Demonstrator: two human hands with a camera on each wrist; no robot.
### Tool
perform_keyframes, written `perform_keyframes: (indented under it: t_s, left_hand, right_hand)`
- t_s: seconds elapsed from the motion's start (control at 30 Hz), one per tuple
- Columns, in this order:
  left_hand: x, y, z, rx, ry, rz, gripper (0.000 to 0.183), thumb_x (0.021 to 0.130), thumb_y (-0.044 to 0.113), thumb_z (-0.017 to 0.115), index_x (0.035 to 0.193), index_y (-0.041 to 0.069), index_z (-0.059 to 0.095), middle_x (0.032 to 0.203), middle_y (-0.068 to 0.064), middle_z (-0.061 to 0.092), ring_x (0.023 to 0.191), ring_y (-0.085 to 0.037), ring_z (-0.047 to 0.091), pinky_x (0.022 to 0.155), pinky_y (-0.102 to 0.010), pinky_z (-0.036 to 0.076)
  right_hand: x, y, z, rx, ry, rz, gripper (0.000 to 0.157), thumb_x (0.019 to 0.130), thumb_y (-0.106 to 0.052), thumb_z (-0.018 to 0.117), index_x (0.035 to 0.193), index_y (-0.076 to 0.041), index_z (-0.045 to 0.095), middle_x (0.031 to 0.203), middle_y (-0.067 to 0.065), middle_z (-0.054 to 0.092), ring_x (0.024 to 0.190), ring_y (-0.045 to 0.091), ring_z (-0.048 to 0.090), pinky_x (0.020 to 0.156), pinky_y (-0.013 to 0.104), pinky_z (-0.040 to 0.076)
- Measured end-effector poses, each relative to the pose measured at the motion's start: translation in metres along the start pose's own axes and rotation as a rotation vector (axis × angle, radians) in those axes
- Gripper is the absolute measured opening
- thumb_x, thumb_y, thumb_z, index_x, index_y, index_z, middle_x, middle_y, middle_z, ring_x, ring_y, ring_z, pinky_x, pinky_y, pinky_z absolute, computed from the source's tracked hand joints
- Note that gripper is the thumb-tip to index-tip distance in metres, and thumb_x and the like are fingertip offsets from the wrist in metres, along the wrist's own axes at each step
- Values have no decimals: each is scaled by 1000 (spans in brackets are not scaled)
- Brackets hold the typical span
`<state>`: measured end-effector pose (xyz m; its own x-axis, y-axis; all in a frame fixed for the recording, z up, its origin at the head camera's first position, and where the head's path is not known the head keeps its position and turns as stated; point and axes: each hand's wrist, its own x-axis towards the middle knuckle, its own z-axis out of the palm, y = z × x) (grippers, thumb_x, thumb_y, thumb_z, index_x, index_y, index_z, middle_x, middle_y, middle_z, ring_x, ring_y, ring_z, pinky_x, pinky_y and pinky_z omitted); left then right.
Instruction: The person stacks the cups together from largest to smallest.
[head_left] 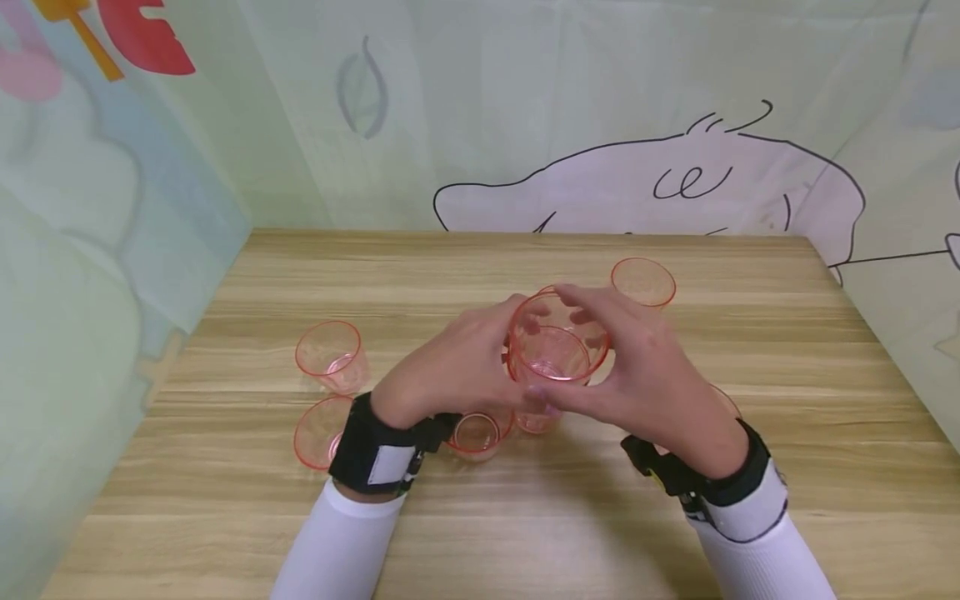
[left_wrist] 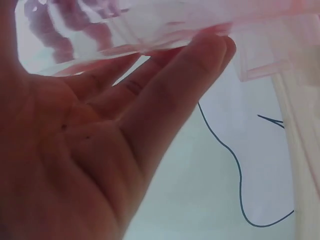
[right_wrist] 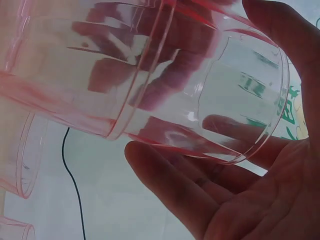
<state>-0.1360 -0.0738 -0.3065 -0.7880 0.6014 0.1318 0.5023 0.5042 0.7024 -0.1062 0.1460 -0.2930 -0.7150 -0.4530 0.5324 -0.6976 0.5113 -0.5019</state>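
My right hand (head_left: pixel 652 367) grips a clear pink cup (right_wrist: pixel 245 95) with a red rim, its mouth facing up toward the head camera. Thumb and fingers curl round the upper part of that cup. Just below, my left hand (head_left: pixel 461 358) holds a second pink cup (right_wrist: pixel 55 60) from the left side. In the right wrist view the upper cup sits partly inside the lower one, both raised above the table. My left fingers (left_wrist: pixel 165 95) lie along the cup wall in the left wrist view, while the left thumb is out of sight there.
On the wooden table (head_left: pixel 600 533) stand more pink cups: one at the back (head_left: pixel 642 283), two at the left, a cup at the upper left (head_left: pixel 330 354) and a cup partly behind my wrist (head_left: pixel 315 433), one below my hands (head_left: pixel 477 433), one behind my right wrist (head_left: pixel 725 398).
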Motion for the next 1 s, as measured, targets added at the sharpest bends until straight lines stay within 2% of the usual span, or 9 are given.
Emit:
perform_keyframes:
  t_s: [0.2, 0.33, 0.47, 0.57, 0.63, 0.7, 0.77, 0.87, 1.0]
  left_hand:
    - [1, 3, -1, 7, -3, -6, 86, 70, 47, 89, 141, 17, 50, 121, 0, 65, 107, -14, 62, 90, -33, 52]
    - [4, 3, 0, -10, -6, 4, 91, 71, 48, 89, 146, 18, 46, 125, 1, 65, 111, -12, 61, 93, -32, 50]
    - [5, 1, 3, -65, -6, 22, 92, 72, 42, 89, 148, 19, 43, 129, 4, 63, 116, -12, 60, 95, -31, 49]
    - [4, 0, 4, -104, 1, 24, 89, 73, 38, 90, 146, 18, 45, 127, 4, 65, 115, -13, 62, 93, -32, 51]
    - [3, -1, 4, -116, 10, 18, 86, 72, 38, 90, 144, 18, 48, 123, 2, 66, 113, -14, 62, 92, -32, 51]
    - [3, -2, 5, -120, 18, 8, 84, 72, 40, 90, 142, 19, 49, 121, 1, 67, 111, -14, 63, 91, -32, 52]
    - [3, -2, 4, -122, 26, 4, 83, 72, 40, 90, 141, 19, 50, 119, -1, 68, 110, -15, 64, 91, -32, 52]
    - [3, -2, 4, -121, 27, 5, 81, 72, 37, 90, 139, 19, 51, 117, -1, 69, 108, -15, 64, 91, -33, 52]
    - [4, -2, 4, -121, 22, 0, 77, 73, 35, 90, 137, 17, 51, 115, 0, 69, 105, -15, 65, 89, -33, 52]
  right_hand:
    - [-2, 4, -1, -11, -18, 0, 88, 66, -39, 95, 139, -8, 57, 126, 8, 66, 108, 22, 65, 85, 44, 55]
    - [-3, 6, -2, -6, -36, 23, 89, 67, -40, 95, 141, -9, 55, 127, 8, 65, 112, 22, 64, 88, 45, 54]
    - [-4, 7, -5, 21, -69, 66, 96, 65, -41, 95, 144, -9, 52, 133, 7, 62, 117, 22, 63, 90, 42, 54]
    - [-5, 11, -9, 69, -130, 108, 100, 66, -40, 95, 148, -8, 47, 138, 5, 59, 117, 21, 63, 93, 40, 53]
    - [-5, 15, -14, 101, -174, 148, 98, 69, -39, 93, 150, -10, 46, 141, 3, 57, 117, 19, 63, 95, 40, 52]
    - [-6, 19, -21, 144, -187, 184, 91, 73, -32, 92, 150, -11, 46, 141, 4, 56, 117, 20, 62, 97, 41, 51]
    - [-7, 23, -30, 173, -162, 205, 82, 78, -22, 90, 148, -12, 48, 140, 4, 58, 118, 20, 61, 97, 41, 52]
    - [-9, 29, -41, 171, -76, 173, 72, 80, -6, 85, 145, -9, 53, 134, 8, 62, 117, 22, 62, 94, 38, 53]
    - [-11, 32, -50, 113, -7, 153, 65, 84, -4, 81, 144, -13, 56, 129, 4, 65, 115, 16, 62, 92, 29, 53]
